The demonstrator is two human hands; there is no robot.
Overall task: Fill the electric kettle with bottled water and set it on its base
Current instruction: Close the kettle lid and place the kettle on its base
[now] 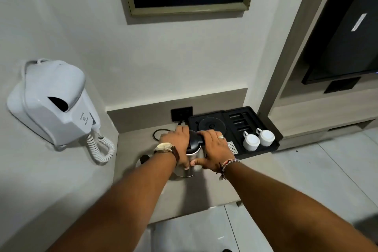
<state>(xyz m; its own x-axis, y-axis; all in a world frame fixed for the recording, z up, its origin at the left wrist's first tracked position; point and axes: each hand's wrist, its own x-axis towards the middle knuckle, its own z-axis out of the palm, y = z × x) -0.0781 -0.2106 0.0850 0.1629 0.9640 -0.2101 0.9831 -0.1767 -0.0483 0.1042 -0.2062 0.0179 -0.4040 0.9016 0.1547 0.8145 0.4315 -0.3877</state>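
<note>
The kettle (193,161) is held upright on the counter (204,190), long axis vertical, just left of the black tray (266,129); which way the spout points can't be told. It is gripped on both sides: left hand (176,141) wrapped round the left wall, right hand (212,147) closed on the black handle at top, thumb pressed to the steel body. The base (212,125) sits bare in the tray, just behind the kettle, with 2 white cups (258,139) to its right.
</note>
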